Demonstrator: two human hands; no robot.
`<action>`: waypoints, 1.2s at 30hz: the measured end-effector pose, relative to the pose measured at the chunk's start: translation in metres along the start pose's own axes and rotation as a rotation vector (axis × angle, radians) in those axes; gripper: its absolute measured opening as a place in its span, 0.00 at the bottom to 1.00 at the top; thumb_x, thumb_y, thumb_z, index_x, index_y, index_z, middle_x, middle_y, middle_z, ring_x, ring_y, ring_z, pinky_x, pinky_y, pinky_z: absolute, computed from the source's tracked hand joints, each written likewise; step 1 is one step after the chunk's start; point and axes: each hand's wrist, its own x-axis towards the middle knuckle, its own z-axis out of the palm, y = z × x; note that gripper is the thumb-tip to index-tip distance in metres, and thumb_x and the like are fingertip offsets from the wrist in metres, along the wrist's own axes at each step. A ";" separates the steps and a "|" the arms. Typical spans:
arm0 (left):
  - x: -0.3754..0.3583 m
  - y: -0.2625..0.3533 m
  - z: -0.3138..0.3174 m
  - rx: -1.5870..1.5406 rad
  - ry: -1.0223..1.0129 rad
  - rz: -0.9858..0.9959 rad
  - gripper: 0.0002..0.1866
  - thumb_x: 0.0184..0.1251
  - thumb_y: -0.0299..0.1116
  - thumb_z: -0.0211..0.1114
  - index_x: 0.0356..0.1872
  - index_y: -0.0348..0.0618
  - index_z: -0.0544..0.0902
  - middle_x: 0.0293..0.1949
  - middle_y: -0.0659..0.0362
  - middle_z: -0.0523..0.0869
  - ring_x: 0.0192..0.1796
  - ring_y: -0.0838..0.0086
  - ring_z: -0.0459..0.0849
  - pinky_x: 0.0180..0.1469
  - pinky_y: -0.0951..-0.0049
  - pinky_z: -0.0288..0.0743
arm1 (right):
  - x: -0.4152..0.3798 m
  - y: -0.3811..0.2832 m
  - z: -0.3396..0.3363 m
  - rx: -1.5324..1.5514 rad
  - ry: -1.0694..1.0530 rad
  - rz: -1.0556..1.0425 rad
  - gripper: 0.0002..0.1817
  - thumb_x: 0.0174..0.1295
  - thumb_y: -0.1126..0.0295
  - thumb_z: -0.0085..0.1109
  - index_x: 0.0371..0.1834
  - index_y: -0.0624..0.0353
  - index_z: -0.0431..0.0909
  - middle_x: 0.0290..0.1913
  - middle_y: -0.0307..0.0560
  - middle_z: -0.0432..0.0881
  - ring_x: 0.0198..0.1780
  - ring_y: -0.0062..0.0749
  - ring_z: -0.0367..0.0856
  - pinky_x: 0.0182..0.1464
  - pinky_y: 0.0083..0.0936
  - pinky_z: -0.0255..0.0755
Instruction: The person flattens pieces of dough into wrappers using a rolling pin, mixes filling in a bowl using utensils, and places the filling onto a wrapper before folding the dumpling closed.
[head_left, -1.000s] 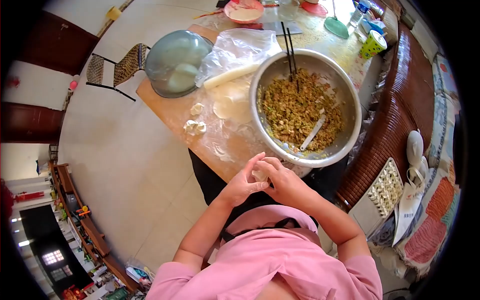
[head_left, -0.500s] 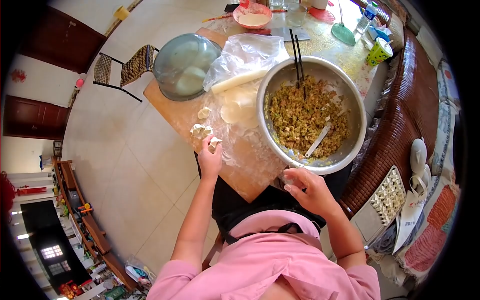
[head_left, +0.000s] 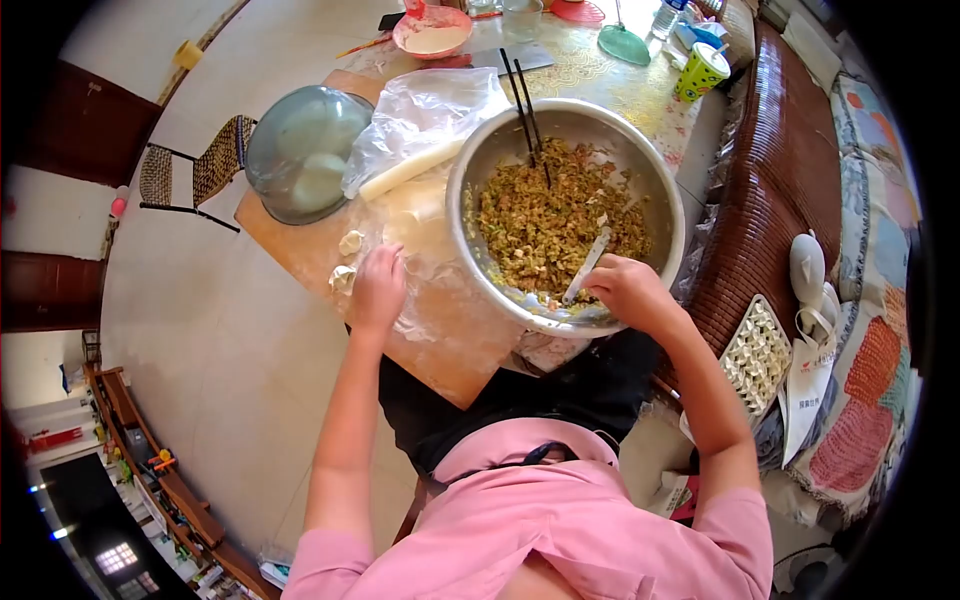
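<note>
My left hand point(head_left: 380, 288) is at the floured wooden board point(head_left: 440, 345), its curled fingertips at the near edge of a pale round dough wrapper that they partly hide. Further wrappers point(head_left: 418, 212) lie just beyond, beside a rolling pin point(head_left: 410, 170). Left of that hand sit folded dumplings point(head_left: 350, 243). My right hand point(head_left: 628, 290) reaches over the near right rim of a big metal bowl point(head_left: 672, 190). Its fingers close on the lower part of a white spatula point(head_left: 592, 258), which leans in the chopped filling point(head_left: 560, 215). Two dark chopsticks point(head_left: 522, 105) stand in the filling.
A smoky glass lid point(head_left: 305, 150) and a clear plastic bag point(head_left: 425, 105) lie at the board's far side. Behind are a red bowl of flour point(head_left: 432, 40) and a green cup point(head_left: 703, 70). On the right, a tray of dumplings point(head_left: 757, 350) rests by the brown sofa point(head_left: 735, 215).
My left hand has let go of a dumpling and moved to the wrappers. My right hand has risen from the bowl's near side to the spatula. The whole view has shifted.
</note>
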 end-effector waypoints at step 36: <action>0.071 -0.038 0.023 0.002 -0.404 -0.347 0.12 0.47 0.34 0.69 0.32 0.38 0.82 0.39 0.47 0.85 0.41 0.56 0.84 0.44 0.63 0.77 | -0.003 -0.013 0.001 0.350 0.192 -0.003 0.08 0.54 0.80 0.59 0.36 0.58 0.81 0.32 0.44 0.79 0.31 0.33 0.80 0.34 0.26 0.74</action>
